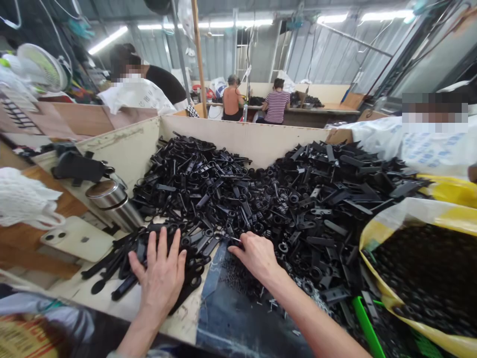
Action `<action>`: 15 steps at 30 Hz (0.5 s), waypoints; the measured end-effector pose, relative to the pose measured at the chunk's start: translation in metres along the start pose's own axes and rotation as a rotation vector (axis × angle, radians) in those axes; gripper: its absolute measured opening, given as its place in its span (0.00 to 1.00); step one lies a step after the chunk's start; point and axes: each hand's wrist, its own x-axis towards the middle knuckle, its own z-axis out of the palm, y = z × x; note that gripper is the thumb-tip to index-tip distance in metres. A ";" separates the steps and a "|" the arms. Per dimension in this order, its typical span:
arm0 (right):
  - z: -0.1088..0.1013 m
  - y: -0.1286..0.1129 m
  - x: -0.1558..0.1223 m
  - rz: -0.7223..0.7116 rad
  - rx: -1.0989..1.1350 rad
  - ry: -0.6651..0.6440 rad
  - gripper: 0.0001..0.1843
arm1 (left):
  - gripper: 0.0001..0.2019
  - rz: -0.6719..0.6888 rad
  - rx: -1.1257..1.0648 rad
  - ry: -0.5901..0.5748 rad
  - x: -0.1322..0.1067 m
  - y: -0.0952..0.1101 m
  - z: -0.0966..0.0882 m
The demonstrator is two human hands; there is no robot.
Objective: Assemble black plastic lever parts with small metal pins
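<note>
My left hand [162, 268], fingers spread, lies palm down on long black plastic parts [122, 266] with rounded ends at the table's front left. My right hand [257, 253] is closed in a pinch, and a thin, shiny metal piece [235, 239] shows at the fingertips; its kind cannot be made out. Below that hand, small dark screws [238, 281] lie on a dark blue mat [231, 318]. In front of both hands rises a large heap of black plastic parts [208, 184], some with rings at one end.
To the left stand a steel flask [122, 206] and a white phone [78, 238]. A yellow-edged sack [376, 214] of small black pieces and a green tray [367, 325] are at right. A low board [261, 136] borders the heap; people sit beyond it.
</note>
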 end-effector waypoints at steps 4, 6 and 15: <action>-0.001 -0.002 0.005 0.005 -0.085 -0.032 0.09 | 0.25 -0.007 -0.028 0.091 0.001 -0.001 -0.009; -0.009 0.004 -0.002 0.005 -0.102 -0.024 0.10 | 0.27 0.048 -0.081 0.161 0.001 0.004 -0.018; -0.045 0.038 -0.093 -0.436 -0.053 -0.275 0.04 | 0.26 0.630 -0.561 -0.526 -0.034 0.074 -0.043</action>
